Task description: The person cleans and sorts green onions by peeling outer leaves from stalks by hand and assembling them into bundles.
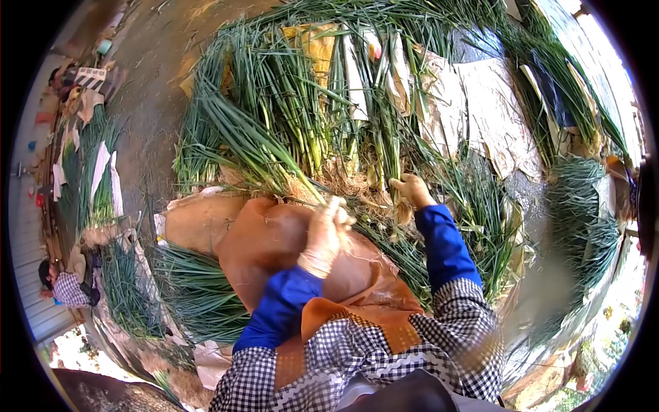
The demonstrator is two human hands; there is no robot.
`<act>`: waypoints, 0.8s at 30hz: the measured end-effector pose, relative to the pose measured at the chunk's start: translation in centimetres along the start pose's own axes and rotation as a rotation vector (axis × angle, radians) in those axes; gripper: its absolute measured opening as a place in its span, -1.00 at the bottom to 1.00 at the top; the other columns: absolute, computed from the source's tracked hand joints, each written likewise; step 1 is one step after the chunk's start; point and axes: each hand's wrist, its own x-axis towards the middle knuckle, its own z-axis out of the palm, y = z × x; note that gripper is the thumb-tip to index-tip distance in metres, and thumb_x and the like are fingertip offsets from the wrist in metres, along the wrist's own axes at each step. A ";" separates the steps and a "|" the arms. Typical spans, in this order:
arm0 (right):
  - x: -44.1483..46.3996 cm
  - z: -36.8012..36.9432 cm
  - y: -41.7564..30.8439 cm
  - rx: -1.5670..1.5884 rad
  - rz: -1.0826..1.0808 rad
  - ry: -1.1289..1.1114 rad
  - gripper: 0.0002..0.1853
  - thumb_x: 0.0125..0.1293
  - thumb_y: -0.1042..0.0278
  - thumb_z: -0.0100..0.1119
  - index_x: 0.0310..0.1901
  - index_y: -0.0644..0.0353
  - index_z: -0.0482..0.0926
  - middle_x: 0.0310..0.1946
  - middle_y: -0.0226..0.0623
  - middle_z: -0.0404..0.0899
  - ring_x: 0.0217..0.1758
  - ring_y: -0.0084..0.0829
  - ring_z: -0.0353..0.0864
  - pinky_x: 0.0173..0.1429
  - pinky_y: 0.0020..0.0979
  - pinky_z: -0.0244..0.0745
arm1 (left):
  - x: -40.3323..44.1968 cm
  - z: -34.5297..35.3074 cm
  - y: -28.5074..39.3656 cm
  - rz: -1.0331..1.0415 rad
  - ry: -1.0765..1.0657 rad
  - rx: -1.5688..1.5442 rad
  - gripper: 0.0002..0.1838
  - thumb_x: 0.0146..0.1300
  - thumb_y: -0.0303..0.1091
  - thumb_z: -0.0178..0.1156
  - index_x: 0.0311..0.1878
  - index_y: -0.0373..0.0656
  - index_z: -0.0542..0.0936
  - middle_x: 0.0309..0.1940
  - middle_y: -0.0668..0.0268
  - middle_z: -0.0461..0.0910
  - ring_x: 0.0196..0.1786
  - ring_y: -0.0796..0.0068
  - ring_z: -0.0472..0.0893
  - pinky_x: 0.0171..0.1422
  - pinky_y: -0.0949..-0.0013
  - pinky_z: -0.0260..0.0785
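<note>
My left hand [326, 232] is closed over the brown apron [268, 230] on my lap, its fingers at the pale root end of a green onion [274, 151] whose leaves run up and to the left. My right hand [414, 191] pinches the lower stalks of another green onion [391, 154], roots downward and leaves pointing away from me. Just beyond both hands lies a thick row of green onions [257, 89], with tangled brown roots [336, 175] facing me. Loose trimmed leaves and stalks [473, 206] are heaped beside my right forearm.
Pale paper sheets [498, 113] and a yellow sack [316, 51] lie among the onions. More piled green onions [583, 213] are at the right, and another bunch [195, 292] sits at my left. Two people [68, 287] work along the far left wall.
</note>
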 end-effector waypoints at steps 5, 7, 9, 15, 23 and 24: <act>-8.1 -0.9 -5.5 0.826 0.008 -0.231 -0.66 0.23 0.15 0.20 -0.15 0.29 0.55 -0.41 -0.49 0.55 -0.37 -0.69 0.42 -0.27 -0.60 0.34 | 0.5 0.5 -11.4 -0.072 0.021 0.357 -0.86 0.13 -0.41 0.26 -0.25 -0.16 0.53 -0.31 0.42 0.54 -0.25 0.60 0.50 -0.17 0.50 0.37; -8.4 1.3 -5.1 0.811 -0.046 -0.155 -0.66 0.24 0.14 0.18 -0.13 0.27 0.54 -0.40 -0.49 0.54 -0.38 -0.69 0.42 -0.26 -0.61 0.35 | -1.0 1.5 -11.2 -0.047 0.022 0.457 -0.85 0.11 -0.44 0.25 -0.25 -0.18 0.53 -0.33 0.38 0.55 -0.30 0.57 0.52 -0.17 0.51 0.38; -9.8 1.8 -8.0 1.221 0.075 -0.082 -0.56 0.32 -0.13 -0.07 -0.26 0.15 0.54 -0.53 -0.55 0.45 -0.53 -0.68 0.35 -0.42 -0.63 0.28 | -0.9 1.1 -11.7 -0.078 0.025 0.078 -0.88 0.08 -0.42 0.28 -0.35 -0.19 0.54 -0.49 0.40 0.52 -0.43 0.58 0.46 -0.26 0.46 0.35; -5.3 9.2 -1.3 0.259 -0.130 0.573 -0.55 0.35 -0.08 -0.16 -0.42 0.10 0.54 -0.63 -0.14 0.51 -0.56 -0.23 0.52 -0.44 -0.31 0.39 | -1.2 -2.1 -11.6 -0.522 -0.298 -0.231 -0.77 0.30 -0.29 -0.07 -0.24 -0.22 0.52 -0.58 0.29 0.52 -0.65 0.53 0.44 -0.62 0.47 0.31; -17.4 2.6 5.9 0.560 0.152 0.138 -0.64 0.29 -0.02 -0.02 -0.39 0.11 0.58 -0.46 -0.21 0.61 -0.37 -0.22 0.63 -0.33 -0.22 0.45 | -0.3 -2.7 -11.7 -0.449 -0.129 -0.286 -0.71 0.24 -0.08 -0.12 -0.51 0.01 0.42 -0.74 0.41 0.33 -0.77 0.45 0.30 -0.75 0.38 0.17; -18.2 0.4 9.2 -0.073 0.091 0.160 -0.65 0.30 0.00 -0.03 -0.30 0.11 0.59 -0.44 -0.24 0.62 -0.34 -0.24 0.63 -0.31 -0.25 0.47 | 0.1 -2.8 -11.5 -0.458 -0.154 -0.375 -0.68 0.23 -0.05 -0.12 -0.55 0.01 0.38 -0.77 0.43 0.29 -0.78 0.45 0.28 -0.76 0.38 0.15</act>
